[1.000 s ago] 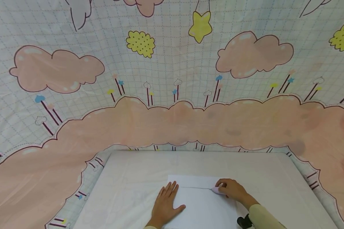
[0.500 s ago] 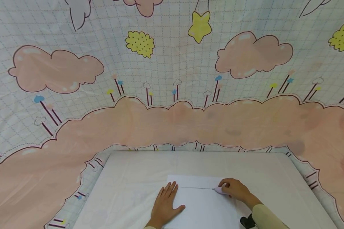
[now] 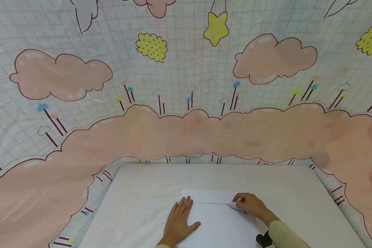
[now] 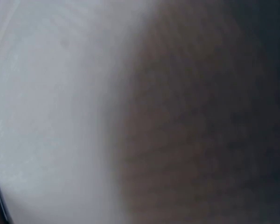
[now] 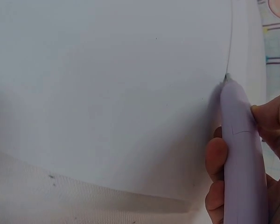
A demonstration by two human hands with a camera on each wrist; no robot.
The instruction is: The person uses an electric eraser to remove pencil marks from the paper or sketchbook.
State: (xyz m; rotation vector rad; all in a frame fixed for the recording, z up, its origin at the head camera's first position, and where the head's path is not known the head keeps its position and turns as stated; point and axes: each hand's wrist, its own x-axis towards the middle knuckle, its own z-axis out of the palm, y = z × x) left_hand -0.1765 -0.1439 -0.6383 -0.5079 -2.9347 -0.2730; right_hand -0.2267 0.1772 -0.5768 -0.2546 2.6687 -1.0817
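Observation:
A white sheet of paper lies on the pale cloth-covered table, with a thin dark line running across its upper part. My left hand rests on the sheet's left side, fingers straight and thumb spread. Between thumb and fingers, my right hand holds a thick lilac pen-shaped tool. Its small dark tip is at the end of the line in the right wrist view; whether it is a pen or a cutter I cannot tell. The left wrist view is mostly a dark blur beside white.
A pale cloth covers the table around the sheet. Next to the right sleeve sits a black object. Behind the table hangs a curtain printed with clouds and stars.
My right hand with the lilac tool shifted slightly right half a second ago, then came back left to about its earlier place. The left hand and the paper have stayed put.

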